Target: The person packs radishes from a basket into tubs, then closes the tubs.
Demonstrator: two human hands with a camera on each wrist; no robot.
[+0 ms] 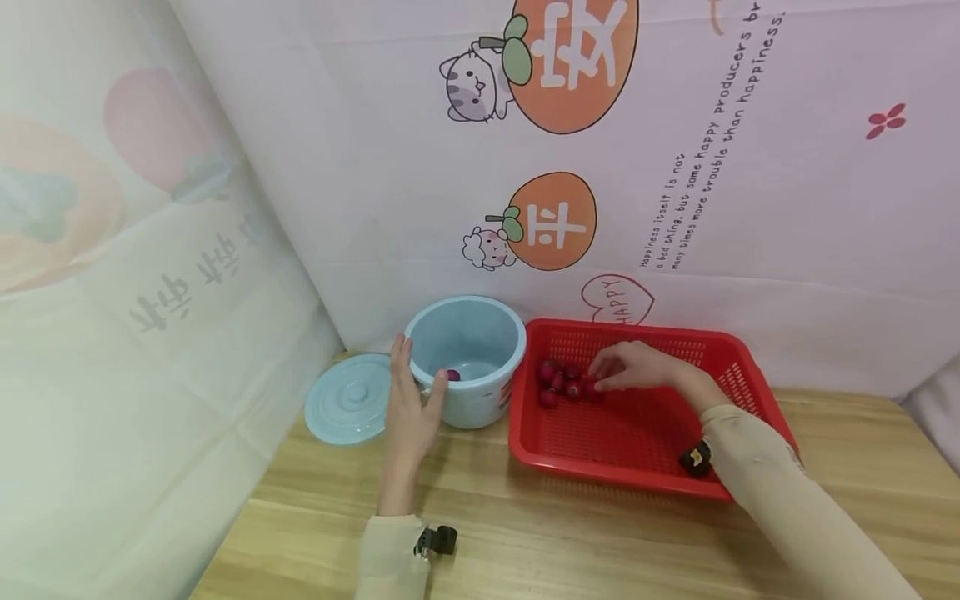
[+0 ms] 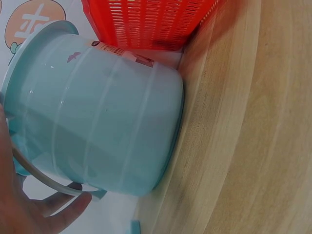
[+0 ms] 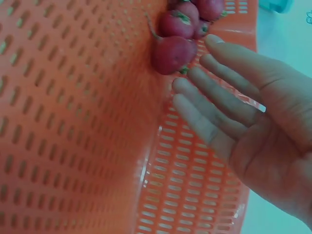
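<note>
Head view: the left hand [image 1: 411, 412] rests at the near left side of a light blue bucket [image 1: 471, 406], its fingers mostly straight along the outside and its thumb extended at the rim. In the left wrist view its fingertips lie by the lower end of the bucket's pale handle [image 2: 43, 179]. 1 dark red radish [image 1: 453, 375] sits inside the bucket, low against the near wall. Just left of the bucket lies its round blue lid [image 1: 348, 400], partly behind the left hand

To the right, a red perforated basket [image 1: 622, 446] stands close beside the bucket. A cluster of radishes [image 1: 557, 382] lies on its floor toward the left end. The right hand [image 1: 637, 367] reaches over the basket, fingers lightly bent and holding nothing; the right wrist view shows the fingertips just beside the nearest radish, though whether they touch it I cannot tell

Bucket, lid and basket all rest on a wood-grain table [image 1: 300, 533]. Behind hangs a pale printed sheet [image 1: 360, 150] with orange fruit drawings. Both arms wear beige sleeves [image 1: 787, 500]
</note>
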